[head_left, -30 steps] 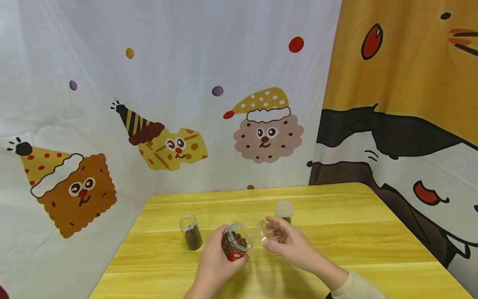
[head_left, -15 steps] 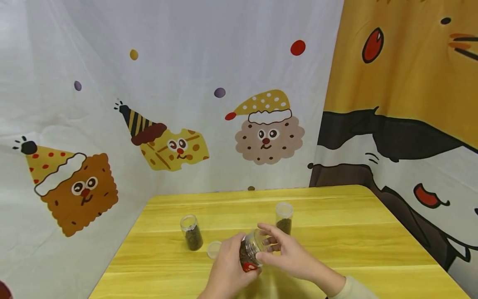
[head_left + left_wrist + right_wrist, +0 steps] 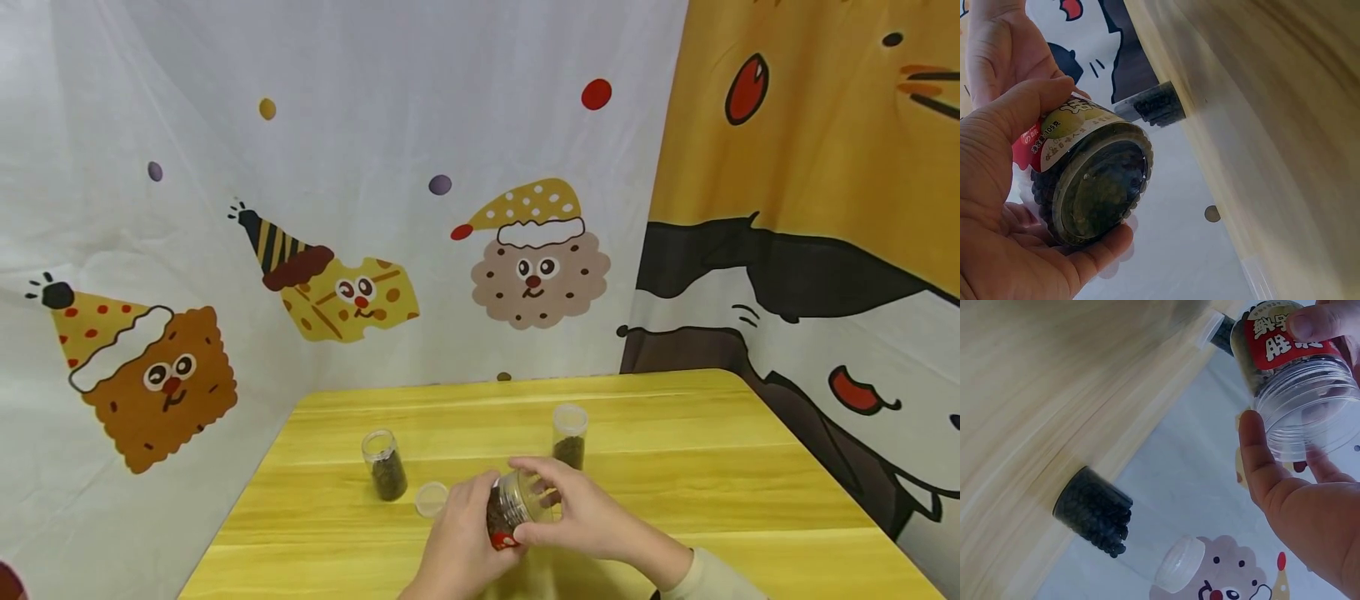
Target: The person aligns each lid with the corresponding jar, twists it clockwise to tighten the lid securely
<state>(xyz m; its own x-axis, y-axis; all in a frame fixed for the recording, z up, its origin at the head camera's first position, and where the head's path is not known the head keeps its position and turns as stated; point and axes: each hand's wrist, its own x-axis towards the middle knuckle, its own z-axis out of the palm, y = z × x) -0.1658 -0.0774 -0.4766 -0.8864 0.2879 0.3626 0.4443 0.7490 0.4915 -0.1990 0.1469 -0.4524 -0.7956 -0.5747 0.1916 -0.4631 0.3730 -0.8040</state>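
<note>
While I work from far off, my left hand (image 3: 459,537) grips the red-labelled jar (image 3: 499,510), tipped above the worktop (image 3: 675,475), likely so it can't slip. My right hand (image 3: 581,512) curls round its clear top (image 3: 537,497), maybe to steady it. A round lid (image 3: 431,500) lies near the left tall jar (image 3: 388,477); the right tall jar (image 3: 569,450) stands behind, perhaps for room. The worktop looks wooden; a cartoon cloth (image 3: 420,108) hangs beyond.

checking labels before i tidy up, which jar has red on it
The tilted jar gripped in the left hand; the left standing jar and right standing jar show no red.
</note>
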